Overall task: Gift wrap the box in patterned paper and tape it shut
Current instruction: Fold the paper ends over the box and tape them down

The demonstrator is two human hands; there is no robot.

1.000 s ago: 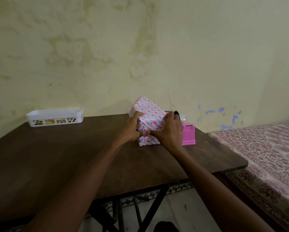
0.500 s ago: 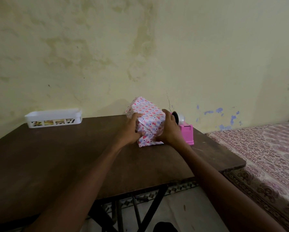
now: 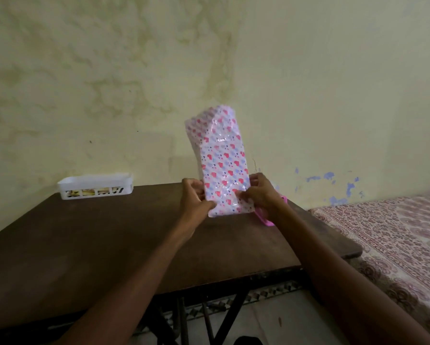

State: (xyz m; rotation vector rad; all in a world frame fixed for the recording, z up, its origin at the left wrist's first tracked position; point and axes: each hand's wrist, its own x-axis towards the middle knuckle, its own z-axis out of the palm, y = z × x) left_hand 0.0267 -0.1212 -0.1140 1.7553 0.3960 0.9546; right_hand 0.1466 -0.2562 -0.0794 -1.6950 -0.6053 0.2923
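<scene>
Box: upright, looks light and stiff; glossy, maybe slippery.
Hold: left hand and right hand grip its lower sides.

Glossy, crinkled paper is seen on the box between the left hand and right hand. Beneath them the table is shown as dark, matt, scuffed wood. Left of them a white plastic basket is seen.
</scene>
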